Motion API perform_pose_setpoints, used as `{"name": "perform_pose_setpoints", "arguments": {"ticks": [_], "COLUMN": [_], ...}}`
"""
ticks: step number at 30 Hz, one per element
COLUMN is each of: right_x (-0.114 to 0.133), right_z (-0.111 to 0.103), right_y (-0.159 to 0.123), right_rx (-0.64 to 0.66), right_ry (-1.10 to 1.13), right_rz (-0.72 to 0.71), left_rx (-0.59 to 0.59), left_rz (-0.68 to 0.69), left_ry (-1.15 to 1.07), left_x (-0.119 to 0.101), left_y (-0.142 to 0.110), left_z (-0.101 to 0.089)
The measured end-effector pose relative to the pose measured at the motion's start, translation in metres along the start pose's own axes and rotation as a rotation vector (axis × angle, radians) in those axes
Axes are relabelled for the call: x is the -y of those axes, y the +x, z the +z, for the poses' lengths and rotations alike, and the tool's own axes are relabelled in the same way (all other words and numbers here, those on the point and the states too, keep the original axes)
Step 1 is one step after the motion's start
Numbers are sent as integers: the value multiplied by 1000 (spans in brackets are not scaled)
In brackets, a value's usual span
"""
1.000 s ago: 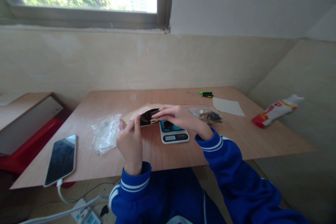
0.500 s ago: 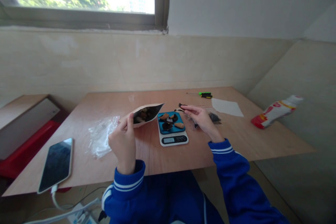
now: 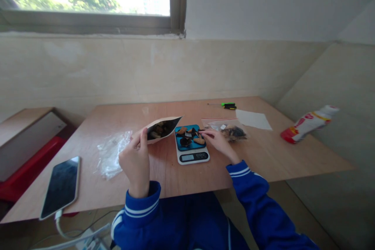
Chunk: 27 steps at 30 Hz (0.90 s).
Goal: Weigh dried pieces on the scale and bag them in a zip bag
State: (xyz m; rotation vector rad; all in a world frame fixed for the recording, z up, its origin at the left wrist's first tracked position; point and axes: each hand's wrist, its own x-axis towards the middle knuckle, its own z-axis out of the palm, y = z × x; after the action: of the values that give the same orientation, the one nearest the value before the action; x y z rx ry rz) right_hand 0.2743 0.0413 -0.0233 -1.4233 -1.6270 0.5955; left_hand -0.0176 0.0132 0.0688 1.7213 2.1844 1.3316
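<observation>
My left hand [image 3: 136, 162] grips the near edge of a brown paper pouch [image 3: 159, 137], whose mouth gapes and shows a dark lining with brownish pieces inside. To its right sits a white kitchen scale [image 3: 193, 161] with a blue top and a lit display. Several dark and tan dried pieces [image 3: 185, 141] lie on that blue top, along with a small white label. At the top's right edge, my right hand [image 3: 216, 139] pinches a small dark piece [image 3: 201, 130]. Whether this piece touches the scale I cannot tell.
Right of the scale lies a clear zip bag [image 3: 234, 133] of dark and tan pieces. Farther back are screwdrivers [image 3: 229, 106] and white paper [image 3: 254, 119]. A white-and-red bottle [image 3: 307, 125] stands tilted in view at right. Clear plastic bags [image 3: 113, 154] and a charging phone [image 3: 61, 185] are at left.
My right hand has moved down and left, bringing the dark piece from behind the scale's right corner to its top. More of the zip bag shows. My left hand stays on the pouch.
</observation>
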Motion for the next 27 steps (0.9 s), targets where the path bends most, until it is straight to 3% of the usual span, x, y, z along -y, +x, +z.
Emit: {"name": "perform_pose_setpoints", "arguments": {"ticks": [6, 13, 27], "right_x": [-5, -27, -32], "right_z": [4, 19, 22], "right_y": [18, 47, 51], "right_rx": [-49, -82, -58], "right_ry": [-10, -72, -288], "right_rz": [2, 75, 42], "left_rx": [-12, 6, 8], "left_rz": [15, -9, -4], "left_ry": [0, -17, -30], "left_x": [0, 0, 0], "left_y": [-1, 0, -1], "left_z": [2, -2, -1]}}
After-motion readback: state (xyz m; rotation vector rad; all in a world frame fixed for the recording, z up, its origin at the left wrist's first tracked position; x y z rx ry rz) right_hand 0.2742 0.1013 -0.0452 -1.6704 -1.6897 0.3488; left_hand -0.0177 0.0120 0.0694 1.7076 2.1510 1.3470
